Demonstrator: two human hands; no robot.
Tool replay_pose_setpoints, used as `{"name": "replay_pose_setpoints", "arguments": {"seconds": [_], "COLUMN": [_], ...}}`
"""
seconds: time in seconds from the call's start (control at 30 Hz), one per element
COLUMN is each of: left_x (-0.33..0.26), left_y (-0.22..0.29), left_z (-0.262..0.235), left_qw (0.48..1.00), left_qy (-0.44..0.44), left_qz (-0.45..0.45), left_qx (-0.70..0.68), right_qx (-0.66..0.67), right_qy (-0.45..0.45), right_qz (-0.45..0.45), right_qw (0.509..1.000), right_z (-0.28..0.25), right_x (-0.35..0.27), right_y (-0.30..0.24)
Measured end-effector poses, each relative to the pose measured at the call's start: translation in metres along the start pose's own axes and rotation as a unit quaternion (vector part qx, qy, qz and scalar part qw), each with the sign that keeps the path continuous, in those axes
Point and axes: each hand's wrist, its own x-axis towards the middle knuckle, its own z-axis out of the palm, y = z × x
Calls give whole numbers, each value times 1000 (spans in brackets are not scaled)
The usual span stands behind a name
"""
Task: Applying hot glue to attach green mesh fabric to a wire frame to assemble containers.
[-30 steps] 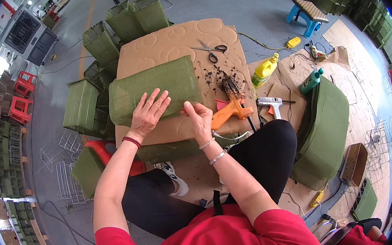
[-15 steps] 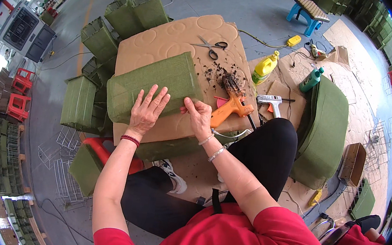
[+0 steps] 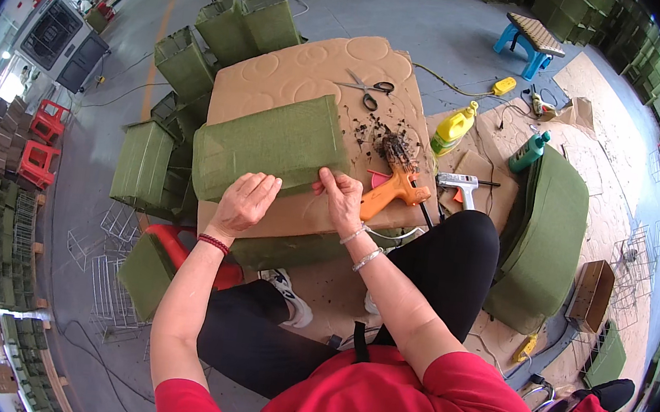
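The long olive-green felt-covered box lies across the tan cardboard-topped desk, and it sits a little differently than a second ago: its near long edge has swung round, so the box now lies slightly turned with its right end closer to the right hand. The left hand has slid from lying flat on top, fingers spread, down to the near edge, where it presses on the green felt with the fingers drawn closer together; its grip is a flat press, closed on nothing. The right hand has moved up to the box's lower right corner and pinches the felt edge there between thumb and fingers, a narrow grip on the fabric.

Judging by this, the work has passed from smoothing the top face to tending the edge and corner of the covering.

Just right of the right hand lies an orange hot-glue gun, untouched, with dark crumbs scattered beyond it. Black-handled scissors rest further up the desk, and a yellow plastic bottle stands off its right side.
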Motion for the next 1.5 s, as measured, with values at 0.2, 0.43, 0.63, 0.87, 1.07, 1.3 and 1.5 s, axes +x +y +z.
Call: {"name": "replay_pose_setpoints", "arguments": {"seconds": [0.2,0.43,0.63,0.87,1.07,1.3,1.5], "left_x": [6,10,8,8,4,3,-12], "left_y": [6,3,1,2,2,3,1], "left_z": [-1,1,5,5,8,11,7], "left_qw": [999,999,998,998,998,999,1000], "left_qy": [27,41,53,55,58,48,22], "left_qz": [-6,-2,-9,-17,-30,-21,-9], "left_qx": [-29,-20,-14,3,-3,-15,-1], "right_qx": [-10,-18,-24,-46,-156,-488,-664], "right_qy": [-4,1,-16,-10,-153,-160,-209], "right_qz": [-1,9,10,18,93,-382,-439], "right_qw": [1000,1000,1000,999,971,769,568], "right_z": [-2,4,2,0,5,57,58], "right_x": [1,0,4,4,-20,31,37], "right_y": [0,-9,-6,-10,-61,-98,-57]}}
